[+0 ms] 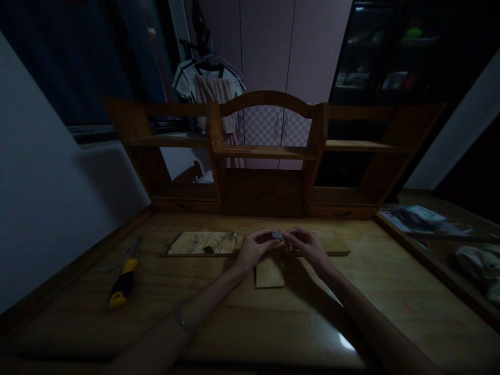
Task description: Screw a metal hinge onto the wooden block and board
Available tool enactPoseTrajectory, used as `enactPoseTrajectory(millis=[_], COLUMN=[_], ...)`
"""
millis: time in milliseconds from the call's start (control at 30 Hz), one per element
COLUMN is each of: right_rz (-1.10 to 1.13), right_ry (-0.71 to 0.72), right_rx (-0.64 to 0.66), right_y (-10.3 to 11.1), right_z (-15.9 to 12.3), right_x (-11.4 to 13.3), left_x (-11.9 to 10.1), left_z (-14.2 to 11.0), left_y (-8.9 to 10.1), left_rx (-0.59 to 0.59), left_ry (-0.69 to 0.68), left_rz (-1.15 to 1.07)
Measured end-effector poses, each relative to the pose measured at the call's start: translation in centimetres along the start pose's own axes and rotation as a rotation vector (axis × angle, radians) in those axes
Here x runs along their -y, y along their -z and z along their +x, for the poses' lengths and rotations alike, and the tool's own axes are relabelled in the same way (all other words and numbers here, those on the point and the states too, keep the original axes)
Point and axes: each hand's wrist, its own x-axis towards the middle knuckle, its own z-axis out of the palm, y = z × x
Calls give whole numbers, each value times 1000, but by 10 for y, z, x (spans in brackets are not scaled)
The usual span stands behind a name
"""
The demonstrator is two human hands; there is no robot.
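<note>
Between both hands is a small silvery metal plate with holes (pixel 277 235), perhaps a hinge. My left hand (pixel 253 251) pinches its left side, thumb and fingers closed. At its right edge the fingers of my right hand (pixel 308 247) are also closed on it. Beneath the hands lies a long, flat wooden board (pixel 203 244) with a worn, stained surface at its left part. A shorter wooden piece (pixel 269 276) juts toward me from under the hands; where it meets the long board is hidden.
To the left lies a yellow and black screwdriver (pixel 123 284), with small thin metal pieces, possibly screws, near its shaft. A wooden shelf unit (pixel 265 152) stands along the table's (pixel 219 333) back edge. A lower surface at right holds a bundled cloth (pixel 474 262) and other items.
</note>
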Motion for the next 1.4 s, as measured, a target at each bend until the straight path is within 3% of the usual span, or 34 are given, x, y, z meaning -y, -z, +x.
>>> enactPoseTrajectory(millis=[200,433,633,733,900,1067,1400], right_rz=[-49,-164,-444,-586,-770,-796,-650], right_ry=[37,158,429,492,503,490,474], right_rx=[-29,-121,-168,-155,-15,70,69], right_y=[-1,-1,-6,-5,2,8,3], right_z=[0,-6,-14,-13,-11,-9,-9], right_x=[0,1,4,-1,-5,-5,-5], left_x=[2,-1,-6,-7,-5,-3,-6], left_z=[1,2,-1,-2,1,3,0], left_y=[0,-1,-3,-3,-1,1,2], left_rx=[-29,-46,-8,14,-25,-41,15], left_ry=[-34,29,48,46,44,47,-1], left_rz=[38,-38,-59,-69,-81,-67,-12])
